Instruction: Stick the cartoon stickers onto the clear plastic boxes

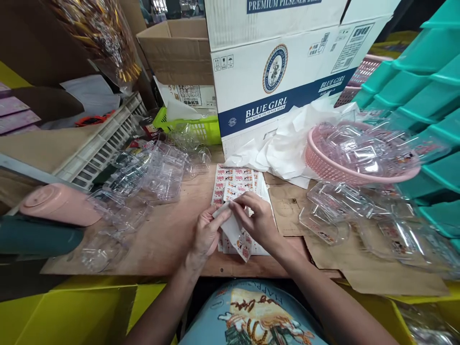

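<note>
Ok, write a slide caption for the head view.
Left hand and right hand hold a sticker sheet over similar printed sheets near a pink plastic basket.

Printed sheets (237, 179) on wooden table (179, 235)

sticker sheet (233, 230): matt paper | containers (165, 172): glossy plastic | tabletop (168, 235): matt wood

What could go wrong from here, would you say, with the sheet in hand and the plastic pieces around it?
The sheet in the left hand is bent, with the right hand at its upper edge, so an uneven pull might crease or tear it. The clear pieces heaped above the rim of the pink basket could slide off if bumped. The clear plastic at the left lies near the table's front edge, so a knock might send some down.
</note>
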`<move>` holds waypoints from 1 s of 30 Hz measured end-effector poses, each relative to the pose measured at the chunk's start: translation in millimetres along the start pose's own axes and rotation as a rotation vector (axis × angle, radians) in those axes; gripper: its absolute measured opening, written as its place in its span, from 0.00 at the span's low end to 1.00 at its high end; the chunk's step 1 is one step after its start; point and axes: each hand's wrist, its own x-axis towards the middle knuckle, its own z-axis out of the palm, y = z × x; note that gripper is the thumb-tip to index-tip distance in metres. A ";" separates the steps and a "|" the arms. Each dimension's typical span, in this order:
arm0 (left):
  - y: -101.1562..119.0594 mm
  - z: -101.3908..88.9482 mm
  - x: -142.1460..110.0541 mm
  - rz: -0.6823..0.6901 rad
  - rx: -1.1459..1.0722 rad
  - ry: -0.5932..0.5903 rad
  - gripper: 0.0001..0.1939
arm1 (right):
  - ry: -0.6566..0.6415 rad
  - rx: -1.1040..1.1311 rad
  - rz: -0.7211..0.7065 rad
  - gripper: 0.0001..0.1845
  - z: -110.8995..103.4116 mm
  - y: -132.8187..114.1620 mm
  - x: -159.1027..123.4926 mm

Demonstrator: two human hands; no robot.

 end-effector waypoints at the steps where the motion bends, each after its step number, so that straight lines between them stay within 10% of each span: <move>1: -0.4 0.8 -0.6 -0.003 0.003 0.018 0.11 | 0.021 0.032 0.042 0.11 2.0 1.2 -0.3; 7: 0.6 -4.1 -4.1 -0.018 0.004 0.071 0.12 | 0.066 0.085 0.182 0.14 -11.3 5.8 9.0; 12: 0.7 -1.3 -6.9 0.004 0.046 0.007 0.12 | -0.079 -0.050 -0.040 0.08 -12.2 -3.7 5.8; 18: -0.9 -1.1 -8.1 -0.029 0.060 0.109 0.15 | 0.116 -0.026 0.116 0.12 -17.7 8.2 11.4; 23: -2.6 1.8 -6.6 0.008 0.057 0.065 0.13 | -0.052 -0.152 -0.090 0.07 -12.9 -1.8 4.8; 30: -9.0 -1.7 -5.5 0.010 0.081 0.111 0.13 | 0.104 -0.115 0.025 0.11 -14.8 8.1 7.9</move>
